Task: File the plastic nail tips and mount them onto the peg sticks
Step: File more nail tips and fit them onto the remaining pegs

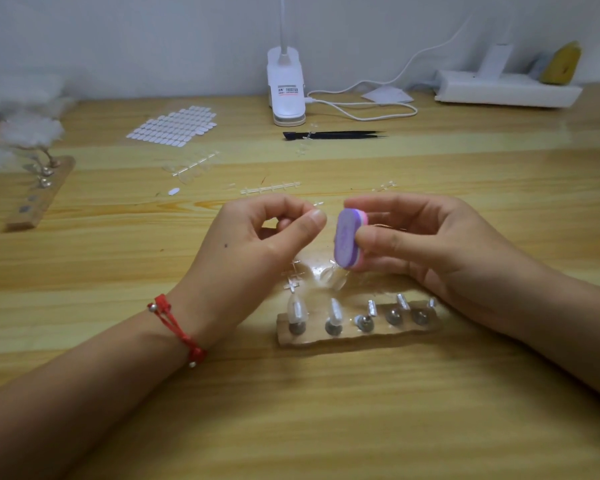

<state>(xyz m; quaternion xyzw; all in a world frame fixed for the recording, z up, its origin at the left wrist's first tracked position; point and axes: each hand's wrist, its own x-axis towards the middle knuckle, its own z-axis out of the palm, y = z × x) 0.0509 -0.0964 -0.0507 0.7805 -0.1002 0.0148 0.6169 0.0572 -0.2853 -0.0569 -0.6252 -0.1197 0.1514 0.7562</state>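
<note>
A purple buffer block (346, 239) is gripped by the right hand (426, 244). Just beside it, the left hand (257, 237) is pinched thumb to forefinger; what is held cannot be told.

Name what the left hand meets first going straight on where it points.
Likely the purple file block in the right hand, across a small gap from the left hand; depth unclear.

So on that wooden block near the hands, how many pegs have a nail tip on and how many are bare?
Pegs with a tip: 2
Bare pegs: 3
Total: 5 pegs on the block
</note>
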